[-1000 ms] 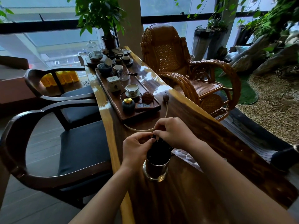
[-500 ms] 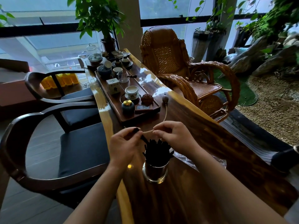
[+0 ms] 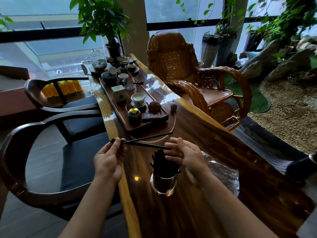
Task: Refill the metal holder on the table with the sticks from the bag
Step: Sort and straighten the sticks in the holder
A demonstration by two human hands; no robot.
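With our left grip (image 3: pixel 108 160) pinching two sticks (image 3: pixel 147 145) and the right grip (image 3: pixel 187 155) released, we should turn them upright and lower them gently into the metal holder (image 3: pixel 163 184).

place: tea room beside an indoor garden | tabletop (image 3: pixel 197 134): long polished wood slab, wooden tea tray (image 3: pixel 149 126) along its far left edge with lidded cup (image 3: pixel 138 98), glass teapot (image 3: pixel 96 54) beyond | seating: rattan rocking chair (image 3: pixel 173 55), dark armchairs (image 3: pixel 51 117) | surroundings: potted plant (image 3: pixel 104 18) at far end, gravel bed (image 3: pixel 288 114), rocks (image 3: pixel 283 66), tall windows (image 3: pixel 51 54)
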